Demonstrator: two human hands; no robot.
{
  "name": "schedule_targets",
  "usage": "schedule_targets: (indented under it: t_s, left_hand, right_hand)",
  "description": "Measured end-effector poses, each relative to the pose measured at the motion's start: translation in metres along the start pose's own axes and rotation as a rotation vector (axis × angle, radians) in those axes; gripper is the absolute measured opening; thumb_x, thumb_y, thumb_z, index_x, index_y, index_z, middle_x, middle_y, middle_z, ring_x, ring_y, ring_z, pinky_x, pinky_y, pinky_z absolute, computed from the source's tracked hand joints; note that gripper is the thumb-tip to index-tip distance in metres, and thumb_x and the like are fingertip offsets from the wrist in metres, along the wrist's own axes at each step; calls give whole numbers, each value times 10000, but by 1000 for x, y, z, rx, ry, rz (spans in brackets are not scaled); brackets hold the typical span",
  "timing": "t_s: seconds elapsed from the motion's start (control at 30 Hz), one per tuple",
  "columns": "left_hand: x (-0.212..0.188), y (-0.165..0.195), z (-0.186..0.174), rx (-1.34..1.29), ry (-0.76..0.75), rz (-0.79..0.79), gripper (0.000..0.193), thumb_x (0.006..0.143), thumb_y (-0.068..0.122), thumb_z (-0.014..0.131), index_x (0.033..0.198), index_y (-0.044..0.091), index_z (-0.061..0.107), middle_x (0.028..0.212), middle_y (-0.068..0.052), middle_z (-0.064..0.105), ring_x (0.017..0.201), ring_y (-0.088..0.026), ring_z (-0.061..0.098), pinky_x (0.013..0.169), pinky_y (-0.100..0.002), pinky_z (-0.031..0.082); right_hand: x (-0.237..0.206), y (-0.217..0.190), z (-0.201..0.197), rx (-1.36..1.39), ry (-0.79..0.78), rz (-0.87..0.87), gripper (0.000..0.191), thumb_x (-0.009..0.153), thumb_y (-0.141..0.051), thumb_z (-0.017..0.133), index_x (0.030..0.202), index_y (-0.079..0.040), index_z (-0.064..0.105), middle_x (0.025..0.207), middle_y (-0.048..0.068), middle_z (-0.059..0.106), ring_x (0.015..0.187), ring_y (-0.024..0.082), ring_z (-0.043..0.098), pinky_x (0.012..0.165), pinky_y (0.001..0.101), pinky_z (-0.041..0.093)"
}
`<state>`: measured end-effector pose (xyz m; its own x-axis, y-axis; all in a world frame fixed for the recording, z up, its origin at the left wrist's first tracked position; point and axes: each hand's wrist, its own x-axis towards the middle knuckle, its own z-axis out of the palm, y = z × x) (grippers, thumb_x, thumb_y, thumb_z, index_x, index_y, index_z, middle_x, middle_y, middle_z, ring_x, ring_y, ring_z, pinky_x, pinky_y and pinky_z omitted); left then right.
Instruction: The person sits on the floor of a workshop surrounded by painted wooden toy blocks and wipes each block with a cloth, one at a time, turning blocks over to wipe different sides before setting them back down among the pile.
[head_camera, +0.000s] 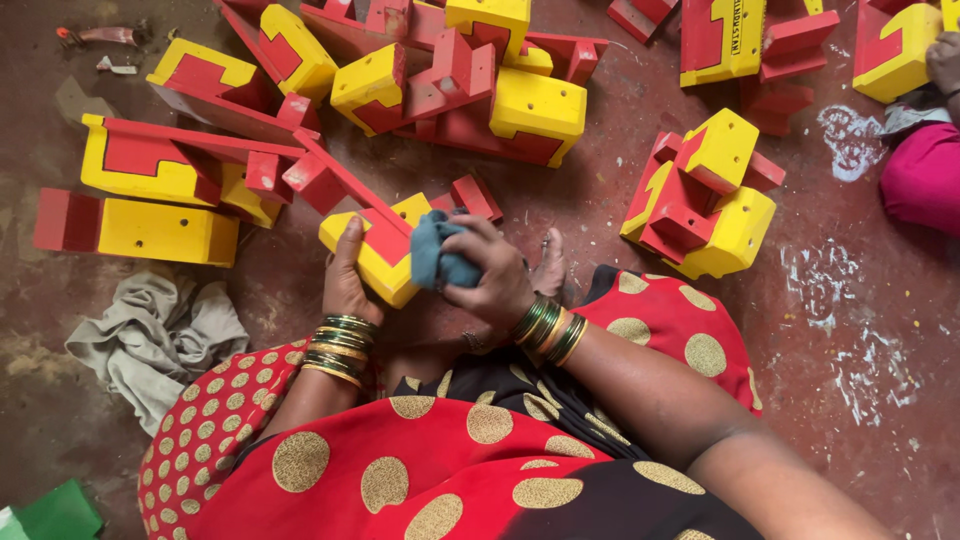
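Observation:
My left hand (347, 282) grips the near side of a yellow and red wooden block (380, 250) that rests on the floor in front of my lap. My right hand (490, 272) is closed around a bunched blue-green cloth (438, 252) and presses it against the block's right side. Both wrists wear green and gold bangles. A long red bar (335, 180) runs up and left from the held block into the pile.
Many more yellow and red blocks (520, 105) lie heaped across the reddish floor ahead, with one cluster (705, 195) at the right. A grey rag (150, 335) lies at my left. Another person's pink sleeve (925, 175) shows at the right edge.

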<state>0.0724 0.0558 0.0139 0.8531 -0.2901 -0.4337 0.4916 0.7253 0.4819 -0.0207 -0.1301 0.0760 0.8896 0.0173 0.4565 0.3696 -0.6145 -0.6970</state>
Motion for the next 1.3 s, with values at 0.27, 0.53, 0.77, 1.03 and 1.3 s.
schedule_targets:
  t_s: [0.27,0.53,0.77,1.03,1.3]
  left_hand:
    - [12,-14,-12,253,139,100,509,847,251,807,1207,4,545,1103,-133,696,939,-226,727,828,-402,627]
    - [0,-10,-3,582,171,264,759,836,316,855,1350,-46,429,1173,-149,670,1013,-244,706,864,-388,607]
    - [-36,7,31,1403,174,612,1095,767,350,897,1599,125,222,1497,-286,467,1269,-448,575,1006,-514,502]
    - [-29,2,25,1550,-115,600,1253,644,461,936,1570,31,209,1506,-281,399,1392,-452,416,1130,-513,384]
    - [-6,-11,1,1472,-77,466,1318,593,573,909,1571,33,210,1525,-253,371,1434,-420,359,1183,-497,309]
  right_hand:
    - [12,17,-2,321,-124,357,417,788,-134,750,1180,-45,639,1201,132,654,1135,282,665,1002,353,537]
    - [12,-23,-15,-88,-85,79,502,700,-149,779,1174,-51,647,1260,180,632,1165,360,652,985,398,525]
    - [18,6,-10,-44,-143,248,474,753,-176,748,1193,-39,640,1190,143,662,1124,334,673,987,402,529]
    - [2,28,3,-123,-181,282,486,778,-219,757,1207,-35,623,1148,164,639,1079,373,658,918,417,536]
    - [15,36,-2,-173,2,363,427,719,-165,750,1118,-23,698,1116,154,691,1049,327,677,936,407,538]
